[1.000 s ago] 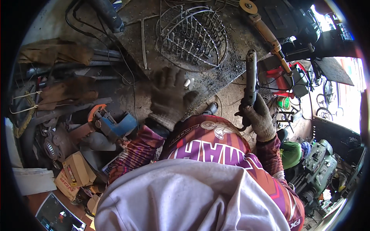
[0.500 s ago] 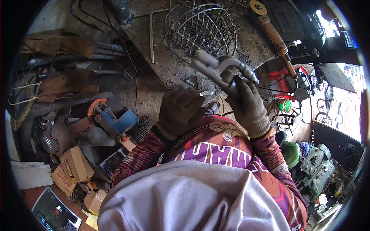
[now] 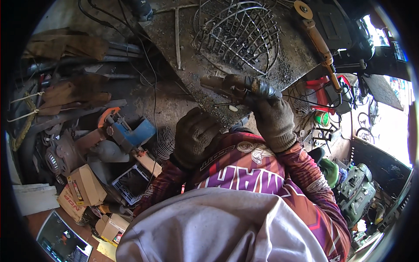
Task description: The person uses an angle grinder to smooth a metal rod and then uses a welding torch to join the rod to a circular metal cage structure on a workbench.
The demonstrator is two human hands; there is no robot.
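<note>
I have the right hand [image 3: 276, 123] wrapped around the clamp [image 3: 238, 84] over the tabletop [image 3: 299, 49]; the left hand [image 3: 195, 136] curls, its grip I can't tell. I judge this handling; next calls for steadiness.

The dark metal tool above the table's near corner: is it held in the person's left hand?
No, the gloved right hand holds the dark metal tool, while the left hand is apart from it.

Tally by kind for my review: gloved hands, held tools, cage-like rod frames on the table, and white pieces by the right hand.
Gloved left hand and right hand: 2
Dark held tool: 1
Cage-like rod frame: 1
White piece: 1
Total: 5
</note>
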